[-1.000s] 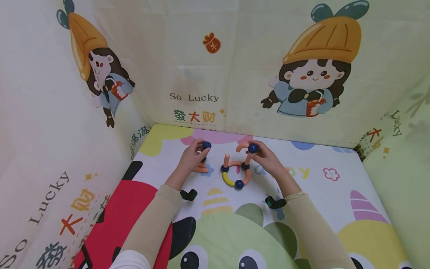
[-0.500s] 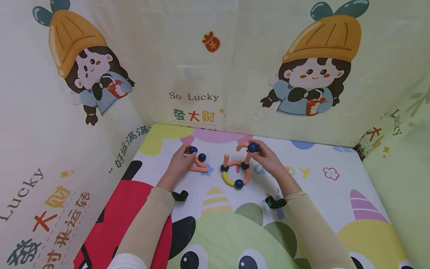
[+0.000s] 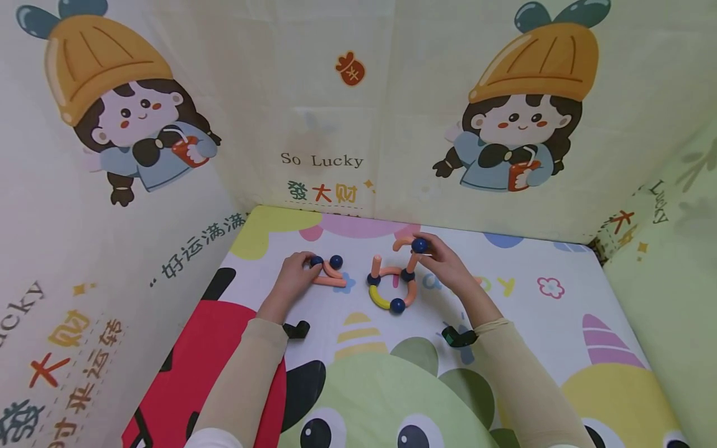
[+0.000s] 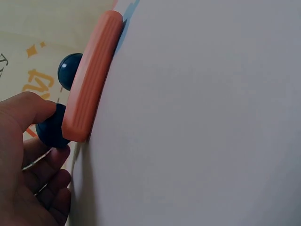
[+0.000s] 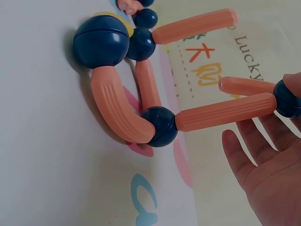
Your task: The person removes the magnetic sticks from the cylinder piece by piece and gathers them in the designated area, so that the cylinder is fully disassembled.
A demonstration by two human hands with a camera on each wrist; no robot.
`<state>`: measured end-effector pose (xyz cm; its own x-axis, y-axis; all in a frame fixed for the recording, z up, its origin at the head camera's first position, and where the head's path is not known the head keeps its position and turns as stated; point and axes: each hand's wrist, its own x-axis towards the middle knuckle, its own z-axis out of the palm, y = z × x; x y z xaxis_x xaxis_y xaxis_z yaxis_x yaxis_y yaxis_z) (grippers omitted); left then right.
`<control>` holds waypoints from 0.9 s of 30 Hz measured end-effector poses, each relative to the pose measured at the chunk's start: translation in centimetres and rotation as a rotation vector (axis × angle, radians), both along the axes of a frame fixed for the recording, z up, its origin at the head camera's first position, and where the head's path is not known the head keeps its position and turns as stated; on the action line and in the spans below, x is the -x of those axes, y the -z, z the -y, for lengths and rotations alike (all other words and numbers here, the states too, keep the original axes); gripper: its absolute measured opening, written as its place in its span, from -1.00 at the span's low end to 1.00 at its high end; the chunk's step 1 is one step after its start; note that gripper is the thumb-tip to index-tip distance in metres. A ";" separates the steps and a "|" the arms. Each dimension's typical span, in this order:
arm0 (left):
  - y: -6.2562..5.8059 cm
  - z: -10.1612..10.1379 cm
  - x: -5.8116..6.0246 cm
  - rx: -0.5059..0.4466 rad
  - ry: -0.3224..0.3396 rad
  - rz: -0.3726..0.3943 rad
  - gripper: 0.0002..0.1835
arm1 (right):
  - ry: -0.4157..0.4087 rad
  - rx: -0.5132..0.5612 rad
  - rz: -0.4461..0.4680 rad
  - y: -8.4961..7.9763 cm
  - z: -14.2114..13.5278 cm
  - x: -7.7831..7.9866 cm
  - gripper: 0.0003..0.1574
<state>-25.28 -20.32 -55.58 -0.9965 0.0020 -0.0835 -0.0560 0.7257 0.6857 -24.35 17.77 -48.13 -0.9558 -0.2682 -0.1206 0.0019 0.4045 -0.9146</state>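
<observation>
Looking down at the tabletop (image 3: 566,267), we see both hands at work on a set of blue balls and orange rods. Our left hand (image 3: 289,279) has its grip pinched on a blue ball (image 4: 51,126), thumb above and fingertips below. A straight orange rod (image 4: 94,80) lies against that ball in the left wrist view, and we cannot tell whether the two are joined. Just beside it on the tabletop are a second blue ball (image 3: 335,261) and a short curved orange rod (image 3: 333,271).

Our right hand (image 3: 442,261) has its grip clamped on another ball, the top blue ball (image 3: 419,245), which sits at the upper end of a leaning orange rod (image 3: 412,262). From that top ball a bent orange rod (image 3: 401,243) reaches out to the left, its far end free.

The leaning rod rises from a ring lying between our hands. In it we count three balls: a rear right ball (image 3: 407,274), a rear left ball (image 3: 373,279) and a near ball (image 3: 397,305), linked by one yellow curved rod (image 3: 379,298) and two orange ones. An upright orange rod (image 3: 377,266) stands on the rear left ball. Behind, a pale cloth (image 3: 414,124) printed with cartoon figures hangs along the tabletop's far edge.
</observation>
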 end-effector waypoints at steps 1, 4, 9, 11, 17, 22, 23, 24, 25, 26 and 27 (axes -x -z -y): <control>0.0 0.0 0.0 0.003 0.003 -0.009 -0.46 | 0.000 0.003 0.001 0.0 0.0 0.0 -0.33; 0.1 0.1 -0.1 0.026 0.019 -0.032 -0.48 | -0.009 0.015 -0.007 0.0 0.0 0.0 -0.33; 0.2 0.2 -0.2 0.049 0.047 -0.049 -0.50 | -0.013 0.023 -0.022 0.1 0.0 0.0 -0.34; 0.3 0.2 -0.2 0.049 0.051 -0.050 -0.49 | -0.009 0.018 -0.021 0.1 0.0 0.0 -0.35; 0.3 0.3 -0.2 0.043 0.061 -0.034 -0.46 | 0.007 -0.007 -0.002 0.0 0.2 0.0 -0.32; 0.2 0.3 -0.3 0.034 0.059 -0.005 -0.44 | 0.022 -0.012 0.014 -0.1 0.4 0.0 -0.27; 0.2 0.3 -0.3 0.031 0.058 -0.003 -0.44 | 0.024 -0.012 0.017 -0.1 0.4 0.0 -0.27; 0.1 0.3 -0.3 0.027 0.059 -0.002 -0.44 | 0.026 -0.013 0.021 -0.2 0.4 0.0 -0.26; 0.1 0.3 -0.3 0.022 0.058 -0.002 -0.43 | 0.027 -0.012 0.023 -0.2 0.4 0.1 -0.26; 0.1 0.3 -0.3 0.020 0.058 -0.004 -0.43 | 0.028 -0.011 0.025 -0.2 0.4 0.1 -0.26; 0.0 0.3 -0.3 0.016 0.060 -0.004 -0.43 | 0.030 -0.012 0.028 -0.2 0.5 0.1 -0.25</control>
<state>-24.96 -20.59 -55.58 -0.9950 0.0602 -0.0798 -0.0094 0.7386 0.6741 -24.45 17.30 -47.97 -0.9597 -0.2377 -0.1501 0.0396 0.4144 -0.9092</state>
